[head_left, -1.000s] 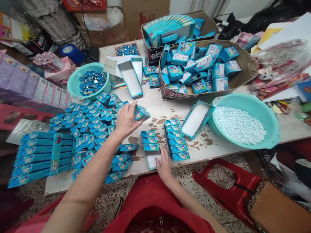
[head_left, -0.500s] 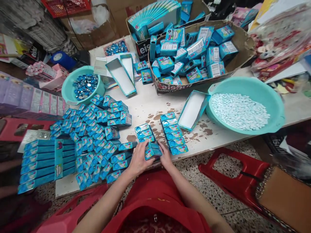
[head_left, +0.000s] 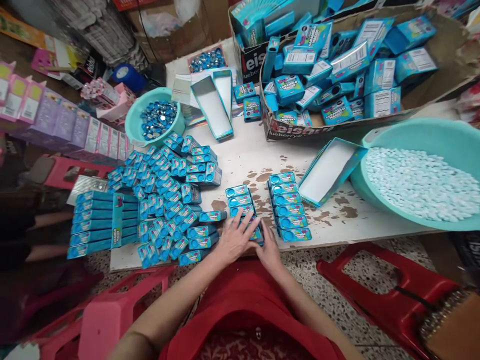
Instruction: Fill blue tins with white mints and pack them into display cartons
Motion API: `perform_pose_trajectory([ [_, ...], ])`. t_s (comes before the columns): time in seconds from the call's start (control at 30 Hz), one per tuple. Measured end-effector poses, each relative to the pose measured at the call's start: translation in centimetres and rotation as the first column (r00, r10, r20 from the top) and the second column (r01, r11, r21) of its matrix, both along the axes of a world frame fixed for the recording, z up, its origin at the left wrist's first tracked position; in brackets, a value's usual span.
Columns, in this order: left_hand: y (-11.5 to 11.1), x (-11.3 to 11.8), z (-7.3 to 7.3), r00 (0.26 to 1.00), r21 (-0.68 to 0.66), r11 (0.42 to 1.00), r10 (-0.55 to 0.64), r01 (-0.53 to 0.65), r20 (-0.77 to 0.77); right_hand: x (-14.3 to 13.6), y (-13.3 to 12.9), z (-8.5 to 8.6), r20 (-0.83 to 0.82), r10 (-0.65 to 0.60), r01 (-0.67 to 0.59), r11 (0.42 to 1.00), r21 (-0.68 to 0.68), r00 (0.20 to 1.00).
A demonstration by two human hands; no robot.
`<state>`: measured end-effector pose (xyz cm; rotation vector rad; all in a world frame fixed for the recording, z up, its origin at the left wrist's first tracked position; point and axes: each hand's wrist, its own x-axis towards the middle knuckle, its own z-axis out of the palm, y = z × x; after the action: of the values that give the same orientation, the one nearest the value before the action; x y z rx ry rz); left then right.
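My left hand (head_left: 235,237) lies over the near part of a short row of blue candy boxes (head_left: 238,201), its fingers spread across their tops. Against the right side of the same row rests my right hand (head_left: 268,245), thumb and fingers apart, touching the nearest boxes. A second row of blue boxes (head_left: 291,209) stands just to the right, apart from my hands. Left of my hands, many small blue boxes (head_left: 172,192) are packed together on the table. The undersides of my fingers are hidden.
A bowl of white candies (head_left: 420,185) and an empty blue tray (head_left: 330,167) are on the right. Behind stands a carton of blue boxes (head_left: 322,131). A bowl of shiny pieces (head_left: 159,120) is back left. The table's front edge runs near my hands; a red stool (head_left: 375,280) stands right.
My left hand has opened out flat over the row, where it earlier gripped a box beside it. That box is now down in the row. The view has shifted left.
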<state>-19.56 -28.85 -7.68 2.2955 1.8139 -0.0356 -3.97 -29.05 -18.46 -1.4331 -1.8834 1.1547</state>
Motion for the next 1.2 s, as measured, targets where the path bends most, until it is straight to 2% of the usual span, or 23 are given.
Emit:
perform_pose_trajectory([
  [0.03,0.1,-1.0,0.8,0.998,0.005,0.998,0.057,-0.057,0.015,-0.1,0.2,0.2,0.015,0.004,-0.004,1.000,-0.003,1.000],
  [0.1,0.3,-3.7,2.2,0.968,-0.002,0.968,0.252,-0.252,-0.001,-0.4,0.8,0.5,0.056,0.018,-0.018,1.000,-0.004,0.998],
  [0.13,0.4,-5.1,2.6,0.938,-0.035,0.938,0.344,-0.345,-0.029,-0.6,1.1,0.5,0.083,0.024,-0.024,1.000,0.000,0.996],
  [0.2,0.8,-7.5,2.6,0.899,-0.165,0.884,0.426,-0.437,-0.100,-1.1,1.6,0.5,0.140,0.021,-0.025,0.999,0.025,0.990],
  [0.3,1.5,-9.1,1.7,0.900,-0.308,0.846,0.400,-0.436,-0.176,-1.7,2.2,0.3,0.193,-0.023,0.009,0.997,0.073,0.981],
  [0.4,1.4,-9.1,2.0,0.890,-0.218,0.864,0.425,-0.453,-0.166,-1.9,2.5,0.3,0.194,-0.045,0.033,0.997,0.065,0.980],
  [0.47,0.5,-9.1,3.5,0.884,-0.079,0.881,0.461,-0.467,-0.080,-1.5,2.4,0.5,0.152,-0.035,0.031,0.999,0.030,0.988],
  [0.53,-0.9,-9.0,5.8,0.886,0.041,0.886,0.460,-0.462,0.059,-0.9,1.7,0.6,0.066,-0.023,0.023,1.000,-0.013,0.998],
  [0.6,-2.5,-8.3,7.7,0.900,0.055,0.912,0.388,-0.406,0.200,-0.1,0.7,0.7,-0.039,-0.023,0.020,0.998,-0.062,0.999],
  [0.67,-3.8,-6.5,8.3,0.906,-0.005,0.955,0.284,-0.298,0.313,0.4,-0.4,0.7,-0.123,-0.047,0.033,0.993,-0.113,0.991],
  [0.7,-4.2,-5.3,7.9,0.906,-0.028,0.971,0.231,-0.236,0.354,0.6,-0.8,0.7,-0.154,-0.065,0.044,0.990,-0.134,0.986],
  [0.77,-4.5,-2.8,6.0,0.916,-0.016,0.987,0.156,-0.161,0.369,0.7,-1.2,0.5,-0.196,-0.103,0.072,0.984,-0.161,0.975],
  [0.87,-4.6,0.0,1.9,0.967,0.097,0.979,0.156,-0.178,0.201,0.4,-1.1,0.3,-0.217,-0.136,0.098,0.979,-0.180,0.967],
  [0.97,-4.8,1.0,-1.3,0.982,0.194,0.963,0.190,-0.189,0.016,0.2,-0.7,0.2,-0.210,-0.155,0.112,0.973,-0.203,0.965],
  [1.07,-5.2,1.3,-3.0,0.982,0.260,0.952,0.182,-0.161,-0.056,0.2,-0.6,0.5,-0.224,-0.165,0.110,0.965,-0.240,0.960],
  [1.13,-5.3,1.6,-3.3,0.981,0.265,0.951,0.181,-0.158,-0.065,0.2,-0.7,1.1,-0.234,-0.178,0.106,0.951,-0.291,0.956],
  [1.2,-5.5,1.9,-3.2,0.983,0.214,0.963,0.179,-0.166,-0.040,0.2,-0.7,2.1,-0.245,-0.212,0.115,0.926,-0.359,0.946],
])
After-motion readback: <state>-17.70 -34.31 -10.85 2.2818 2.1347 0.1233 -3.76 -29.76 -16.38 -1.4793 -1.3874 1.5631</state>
